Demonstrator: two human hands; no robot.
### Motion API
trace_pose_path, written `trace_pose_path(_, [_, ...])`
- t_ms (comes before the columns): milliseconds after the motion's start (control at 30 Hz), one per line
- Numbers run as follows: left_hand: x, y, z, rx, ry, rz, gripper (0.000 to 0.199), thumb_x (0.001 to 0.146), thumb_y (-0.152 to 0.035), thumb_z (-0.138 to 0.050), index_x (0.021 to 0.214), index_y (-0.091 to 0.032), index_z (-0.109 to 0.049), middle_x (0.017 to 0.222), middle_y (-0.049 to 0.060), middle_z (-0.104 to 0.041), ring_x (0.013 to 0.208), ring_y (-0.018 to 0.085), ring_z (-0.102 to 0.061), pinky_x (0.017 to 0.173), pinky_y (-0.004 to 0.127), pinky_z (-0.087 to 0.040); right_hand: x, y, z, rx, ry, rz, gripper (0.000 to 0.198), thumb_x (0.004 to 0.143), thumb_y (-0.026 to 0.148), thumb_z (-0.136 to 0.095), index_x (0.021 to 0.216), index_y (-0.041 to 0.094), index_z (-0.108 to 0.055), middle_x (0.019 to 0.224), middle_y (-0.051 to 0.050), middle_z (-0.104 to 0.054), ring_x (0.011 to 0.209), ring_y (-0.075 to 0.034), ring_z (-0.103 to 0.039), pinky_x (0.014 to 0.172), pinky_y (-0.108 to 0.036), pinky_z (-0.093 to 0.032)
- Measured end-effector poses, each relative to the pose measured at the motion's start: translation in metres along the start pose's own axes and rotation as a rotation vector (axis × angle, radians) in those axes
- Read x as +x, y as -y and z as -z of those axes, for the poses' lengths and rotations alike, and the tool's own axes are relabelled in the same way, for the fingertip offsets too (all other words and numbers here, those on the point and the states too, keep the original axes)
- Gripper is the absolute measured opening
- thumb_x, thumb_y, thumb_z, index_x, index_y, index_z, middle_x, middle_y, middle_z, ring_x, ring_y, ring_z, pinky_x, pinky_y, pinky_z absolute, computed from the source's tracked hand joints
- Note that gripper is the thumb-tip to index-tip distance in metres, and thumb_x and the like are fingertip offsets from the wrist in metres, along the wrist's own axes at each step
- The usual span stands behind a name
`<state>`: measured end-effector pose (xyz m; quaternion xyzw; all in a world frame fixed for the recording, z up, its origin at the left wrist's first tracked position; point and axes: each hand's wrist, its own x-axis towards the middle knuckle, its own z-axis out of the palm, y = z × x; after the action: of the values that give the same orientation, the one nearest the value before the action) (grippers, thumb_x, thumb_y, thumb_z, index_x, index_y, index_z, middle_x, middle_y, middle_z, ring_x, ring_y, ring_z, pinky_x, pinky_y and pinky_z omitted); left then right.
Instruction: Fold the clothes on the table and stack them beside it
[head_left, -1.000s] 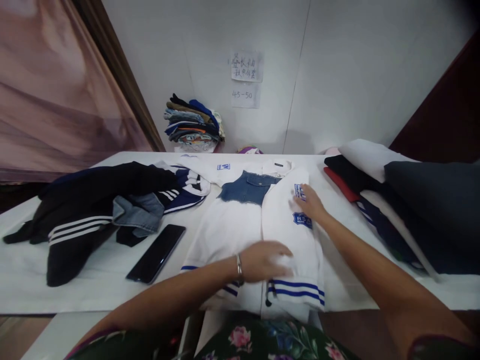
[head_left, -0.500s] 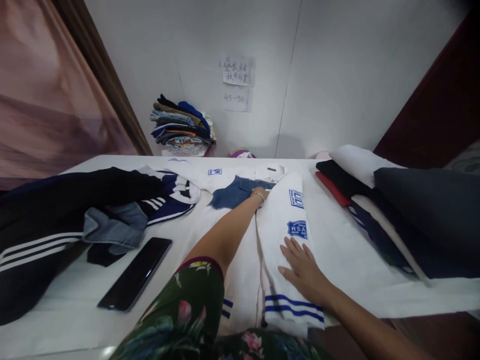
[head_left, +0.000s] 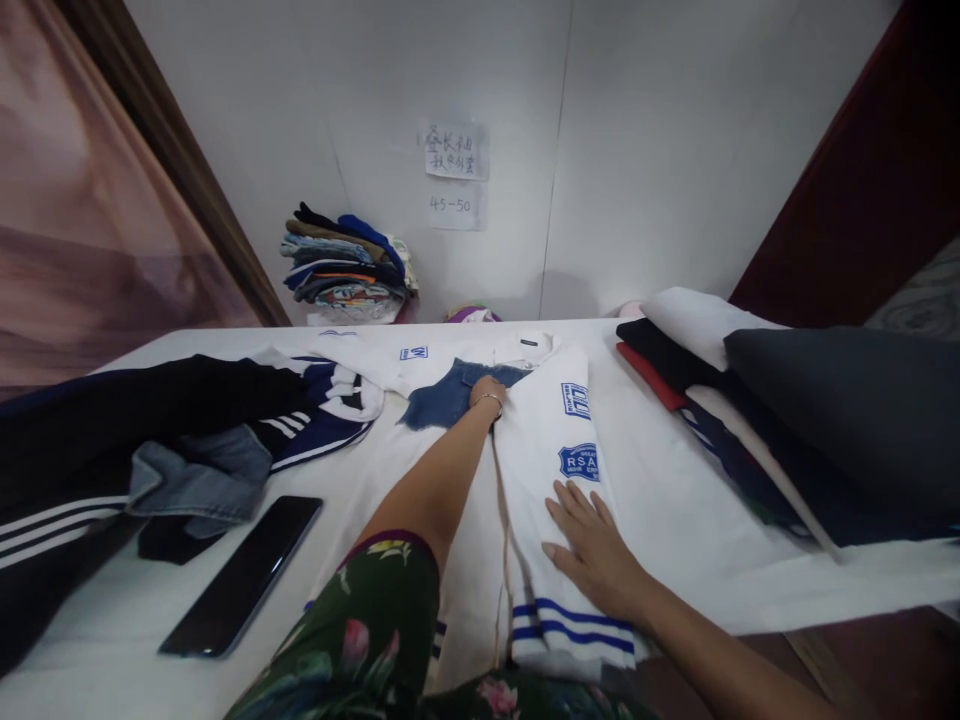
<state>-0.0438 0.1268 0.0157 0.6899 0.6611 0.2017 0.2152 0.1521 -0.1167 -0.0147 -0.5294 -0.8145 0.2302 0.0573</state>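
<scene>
A white jacket (head_left: 529,440) with a blue denim panel (head_left: 439,395), blue badges and striped blue cuffs lies spread on the table in front of me. Its right-hand sleeve is laid inward over the body. At the upper front, my left hand (head_left: 489,393) is closed, fingers curled at the jacket's edge beside the denim; the fingertips are hidden. Lower down, my right hand (head_left: 596,555) rests flat on that sleeve below the RSA badge, fingers spread.
A black phone (head_left: 244,575) lies on the white table (head_left: 682,575) at left, near a heap of dark striped clothes (head_left: 202,400). Folded garments (head_left: 832,430) are piled at right. Behind stands another clothes stack (head_left: 349,260); paper notes (head_left: 451,150) hang on the wall.
The view has shifted slightly, moving the scene left. My left hand has moved a little left along the jacket front and its fingers look more curled. My right hand stays on the sleeve.
</scene>
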Motion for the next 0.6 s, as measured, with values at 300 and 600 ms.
trace_pose_path(300, [-0.102,-0.018,0.019,0.08,-0.097,-0.226,0.02,0.089,-0.026,-0.049,0.095,-0.021,-0.067,0.101,0.004,-0.067,0.092,0.017,-0.061,0.081,0.027,-0.045,0.02,-0.051,0.022,0.666,-0.443,-0.112,0.052,0.081,0.052,-0.06,0.124,0.023,-0.061,0.147,-0.007,-0.04,0.136,-0.026,-0.036,0.115,-0.045,-0.024])
trace_pose_path(600, [-0.274,-0.06,-0.019,0.306,0.33,-0.597,0.073,0.069,-0.082,-0.046,0.102,-0.019,-0.062,0.101,0.01,-0.062,0.093,0.028,-0.058,0.08,0.041,-0.046,0.102,-0.101,0.077,1.271,-0.447,-0.507,0.059,0.076,0.017,-0.067,0.132,0.014,-0.048,0.096,-0.01,-0.071,0.074,-0.019,-0.068,0.064,-0.03,-0.058])
